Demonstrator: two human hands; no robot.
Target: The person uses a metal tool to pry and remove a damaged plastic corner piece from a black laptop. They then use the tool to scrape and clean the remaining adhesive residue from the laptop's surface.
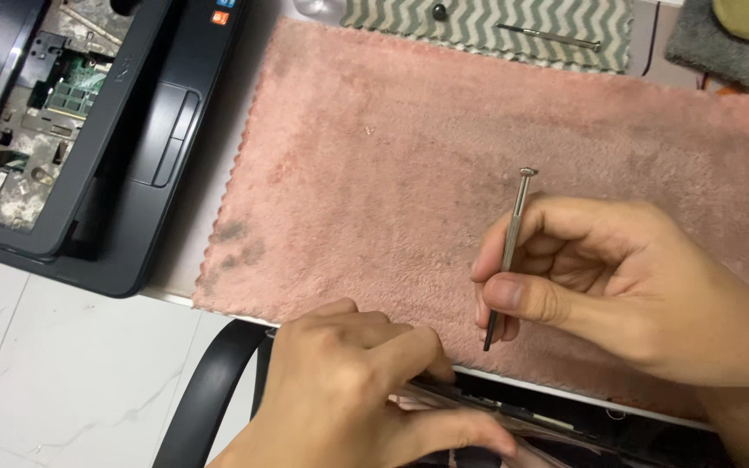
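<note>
My right hand [604, 282] holds a thin metal screwdriver [510, 243] like a pen, its cap end up and its dark tip pointing down at the near edge of a pink towel [409, 165]. My left hand [353, 394] presses down on a flat dark part [513, 420] at the table's near edge, fingers closed over it. Most of that part is hidden under the hand.
A black laptop base [88, 130] with its keyboard removed and circuit boards exposed lies at the left. A second slim screwdriver [548, 36] and a small dark knob [439, 11] rest on a zigzag-patterned cloth [487, 22] at the back. A black curved chair arm [205, 390] is below.
</note>
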